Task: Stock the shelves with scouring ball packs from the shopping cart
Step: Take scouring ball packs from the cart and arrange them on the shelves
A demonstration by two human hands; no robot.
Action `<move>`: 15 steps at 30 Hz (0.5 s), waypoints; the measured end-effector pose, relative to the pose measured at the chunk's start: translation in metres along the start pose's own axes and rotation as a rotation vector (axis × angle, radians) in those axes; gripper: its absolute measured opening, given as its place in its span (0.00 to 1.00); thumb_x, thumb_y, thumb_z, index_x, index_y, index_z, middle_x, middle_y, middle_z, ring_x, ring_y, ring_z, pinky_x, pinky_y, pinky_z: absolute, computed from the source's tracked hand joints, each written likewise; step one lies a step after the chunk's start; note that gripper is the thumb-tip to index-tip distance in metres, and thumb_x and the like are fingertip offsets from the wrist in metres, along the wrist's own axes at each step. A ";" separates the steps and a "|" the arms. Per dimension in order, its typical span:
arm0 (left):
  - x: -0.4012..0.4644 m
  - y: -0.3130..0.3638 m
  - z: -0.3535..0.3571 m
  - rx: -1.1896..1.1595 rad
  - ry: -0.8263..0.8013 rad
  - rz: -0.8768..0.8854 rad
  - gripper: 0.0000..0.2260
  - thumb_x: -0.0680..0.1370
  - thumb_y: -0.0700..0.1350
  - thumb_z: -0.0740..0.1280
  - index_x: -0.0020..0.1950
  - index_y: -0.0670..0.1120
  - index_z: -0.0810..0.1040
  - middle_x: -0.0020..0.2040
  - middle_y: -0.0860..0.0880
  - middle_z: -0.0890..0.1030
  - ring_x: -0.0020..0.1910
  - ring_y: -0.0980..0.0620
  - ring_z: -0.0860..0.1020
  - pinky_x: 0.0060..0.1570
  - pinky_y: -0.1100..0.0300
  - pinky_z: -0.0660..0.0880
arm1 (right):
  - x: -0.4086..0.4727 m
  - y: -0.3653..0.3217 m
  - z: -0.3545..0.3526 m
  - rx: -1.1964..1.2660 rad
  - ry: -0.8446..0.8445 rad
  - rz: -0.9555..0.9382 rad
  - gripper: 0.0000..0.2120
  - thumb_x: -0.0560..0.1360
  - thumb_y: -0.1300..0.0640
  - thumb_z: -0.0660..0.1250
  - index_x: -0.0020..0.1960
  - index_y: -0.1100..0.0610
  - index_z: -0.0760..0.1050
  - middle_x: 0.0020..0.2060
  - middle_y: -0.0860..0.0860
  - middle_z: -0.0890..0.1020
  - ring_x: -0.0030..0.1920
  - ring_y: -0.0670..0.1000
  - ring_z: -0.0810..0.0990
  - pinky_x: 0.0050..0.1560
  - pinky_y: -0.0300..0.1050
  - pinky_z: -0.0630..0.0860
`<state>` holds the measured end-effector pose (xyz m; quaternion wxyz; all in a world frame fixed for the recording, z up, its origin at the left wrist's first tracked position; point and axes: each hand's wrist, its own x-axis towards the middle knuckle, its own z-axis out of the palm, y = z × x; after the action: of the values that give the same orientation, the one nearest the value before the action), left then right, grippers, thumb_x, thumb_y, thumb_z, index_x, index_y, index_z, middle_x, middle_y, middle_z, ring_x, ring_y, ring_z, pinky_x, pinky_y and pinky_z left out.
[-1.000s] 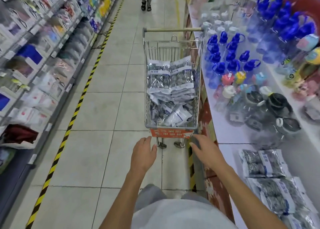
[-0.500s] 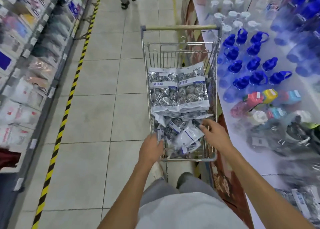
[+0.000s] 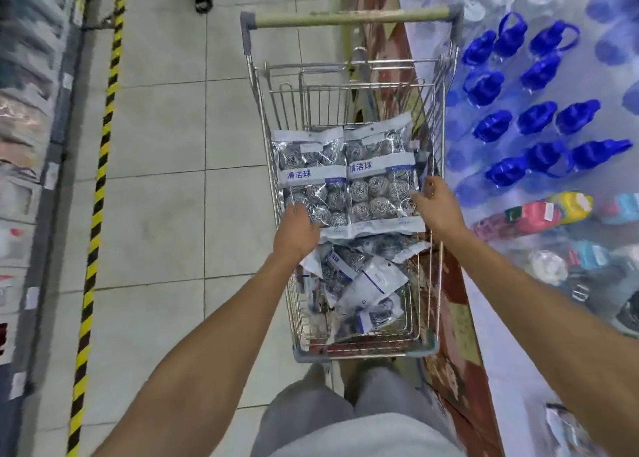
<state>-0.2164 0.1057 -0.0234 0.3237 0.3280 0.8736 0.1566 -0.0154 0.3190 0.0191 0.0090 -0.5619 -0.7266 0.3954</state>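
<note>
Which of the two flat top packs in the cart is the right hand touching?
The right-side pack, nearest the blue-lidded bottles: the right hand meets its right edge. The left-side pack sits by the left hand.

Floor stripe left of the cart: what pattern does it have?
The floor stripe has diagonal yellow and black hazard bands, clearest in the head view.

I see a silver wire shopping cart on pale floor tiles, loaded with clear plastic packs of steel scouring balls. My left hand touches the left top pack's lower edge; my right hand reaches the right pack's side. Blue-lidded bottles fill the shelf alongside.
</note>
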 end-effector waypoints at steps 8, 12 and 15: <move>0.058 -0.002 0.016 -0.214 0.105 -0.287 0.36 0.83 0.46 0.67 0.84 0.39 0.50 0.73 0.35 0.69 0.71 0.36 0.72 0.71 0.40 0.72 | 0.069 0.000 0.015 0.035 -0.096 0.127 0.37 0.80 0.45 0.70 0.82 0.55 0.58 0.77 0.58 0.70 0.72 0.61 0.74 0.71 0.59 0.72; 0.076 0.004 0.012 -0.331 0.122 -0.452 0.35 0.81 0.48 0.69 0.82 0.41 0.55 0.63 0.38 0.79 0.61 0.38 0.80 0.61 0.43 0.79 | 0.084 -0.001 0.024 0.082 -0.123 0.168 0.39 0.78 0.41 0.71 0.81 0.54 0.59 0.75 0.58 0.72 0.71 0.61 0.74 0.71 0.59 0.71; 0.086 0.008 0.009 -0.457 0.151 -0.551 0.30 0.80 0.46 0.73 0.77 0.42 0.64 0.62 0.41 0.80 0.57 0.41 0.82 0.52 0.51 0.80 | 0.090 -0.004 0.032 0.158 -0.112 0.216 0.37 0.77 0.43 0.74 0.78 0.55 0.63 0.72 0.57 0.75 0.69 0.60 0.76 0.66 0.56 0.73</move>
<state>-0.2558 0.1705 -0.0660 0.3530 -0.0128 0.8931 0.2784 -0.0666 0.3745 -0.0389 -0.0299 -0.6112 -0.6279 0.4809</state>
